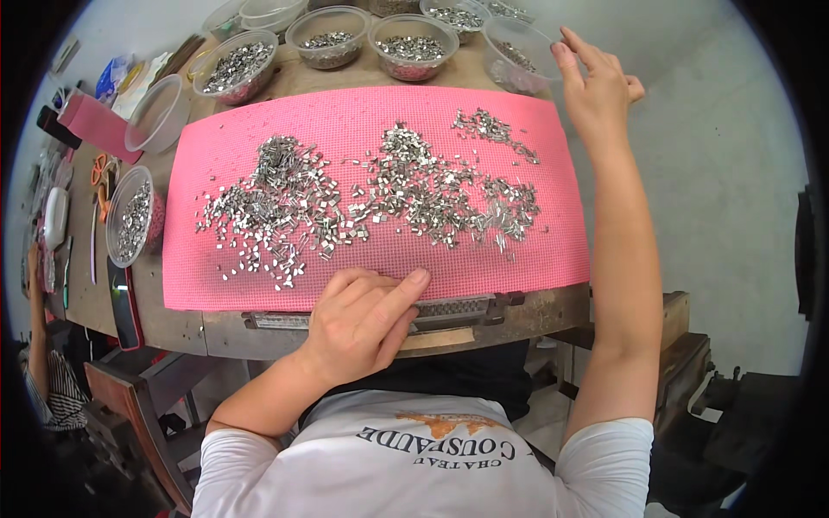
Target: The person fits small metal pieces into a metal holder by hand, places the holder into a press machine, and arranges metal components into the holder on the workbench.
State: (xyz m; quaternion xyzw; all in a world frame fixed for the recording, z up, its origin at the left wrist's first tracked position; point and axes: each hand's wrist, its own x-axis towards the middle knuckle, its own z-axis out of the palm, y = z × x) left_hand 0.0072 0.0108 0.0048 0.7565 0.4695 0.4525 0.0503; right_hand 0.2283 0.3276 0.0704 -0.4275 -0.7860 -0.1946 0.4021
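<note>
A pink mat (553, 259) covers the wooden table, strewn with several small shiny metal pieces (285, 203) in loose heaps. My left hand (363, 319) rests at the mat's near edge, fingers curled, over a metal strip (458, 308) fixed along the table's front. My right hand (596, 82) is stretched to the far right corner, fingers spread by the rim of a clear plastic bowl (518, 56). Whether it grips the rim I cannot tell.
Several clear bowls of metal pieces (413, 45) line the far edge; another bowl (131, 217) stands left of the mat, an empty one (157, 114) behind it. Scissors (104, 177), tools and a pink box (97, 123) lie left. Another person (43, 380) sits lower left.
</note>
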